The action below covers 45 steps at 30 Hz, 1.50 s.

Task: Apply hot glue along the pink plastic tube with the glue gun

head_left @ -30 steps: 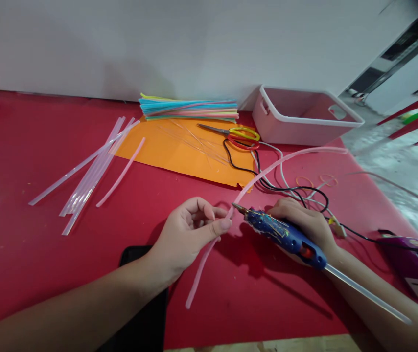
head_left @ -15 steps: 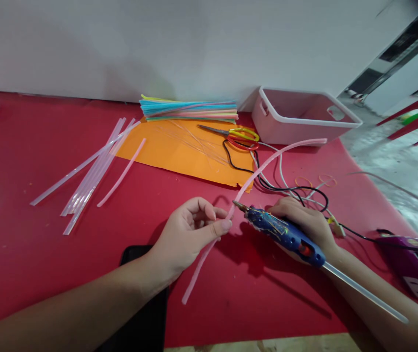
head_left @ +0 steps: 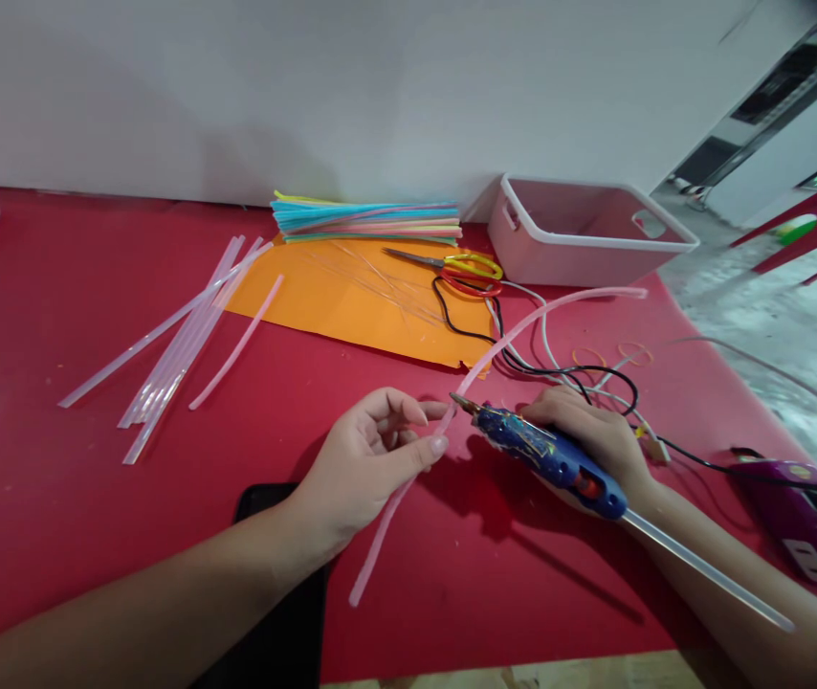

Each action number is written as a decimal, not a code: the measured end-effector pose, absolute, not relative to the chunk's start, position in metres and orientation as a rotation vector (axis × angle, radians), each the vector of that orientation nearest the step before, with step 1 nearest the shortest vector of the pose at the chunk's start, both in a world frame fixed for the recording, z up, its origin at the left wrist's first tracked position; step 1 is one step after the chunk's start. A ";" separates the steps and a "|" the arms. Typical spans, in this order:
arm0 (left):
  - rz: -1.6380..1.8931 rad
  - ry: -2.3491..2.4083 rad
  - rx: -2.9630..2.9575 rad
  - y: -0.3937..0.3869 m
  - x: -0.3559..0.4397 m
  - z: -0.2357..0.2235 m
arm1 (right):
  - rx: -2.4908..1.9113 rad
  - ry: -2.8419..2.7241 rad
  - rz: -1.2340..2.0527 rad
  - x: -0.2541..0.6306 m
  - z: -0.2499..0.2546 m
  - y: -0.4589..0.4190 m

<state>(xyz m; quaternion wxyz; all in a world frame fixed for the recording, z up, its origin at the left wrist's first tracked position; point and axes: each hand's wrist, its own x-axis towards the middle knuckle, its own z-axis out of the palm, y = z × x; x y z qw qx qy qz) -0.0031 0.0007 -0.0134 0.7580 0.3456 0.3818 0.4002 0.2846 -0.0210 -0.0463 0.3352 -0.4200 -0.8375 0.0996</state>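
Note:
Between thumb and fingers, my left hand pinches a long pink pipe cleaner. One end of it curves up to the right; the other hangs down below my hand. My right hand grips a blue hot glue gun, streaked with dried glue. Its metal nozzle is at the pipe cleaner just beyond my left fingertips; I cannot tell whether they touch. A clear glue stick juts out of the gun's back end. My right fingers are partly hidden behind the gun.
Glue sticks and a short pink pipe cleaner lie left. Behind are an orange sheet, a coloured pipe cleaner bundle, scissors and a pink bin. Cables run to a purple power strip. A black object lies under my left forearm.
The pipe cleaner's far end has swung left and shifted slightly, and its lower end has moved a little left. Both hands keep nearly the same place and hold.

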 end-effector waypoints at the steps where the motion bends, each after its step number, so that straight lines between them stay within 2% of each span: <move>1: 0.873 0.832 0.755 0.001 -0.003 -0.013 | -1.095 -2.183 0.259 0.284 -0.046 -0.021; 27: 0.852 0.715 0.617 0.001 -0.004 -0.012 | -1.093 -2.167 0.235 0.280 -0.032 -0.019; 39: 0.877 0.753 0.662 0.000 -0.003 -0.012 | -1.140 -2.145 0.162 0.283 -0.036 -0.019; 45: 0.795 0.919 0.749 0.001 -0.003 -0.017 | -1.128 -2.039 0.197 0.282 -0.037 -0.023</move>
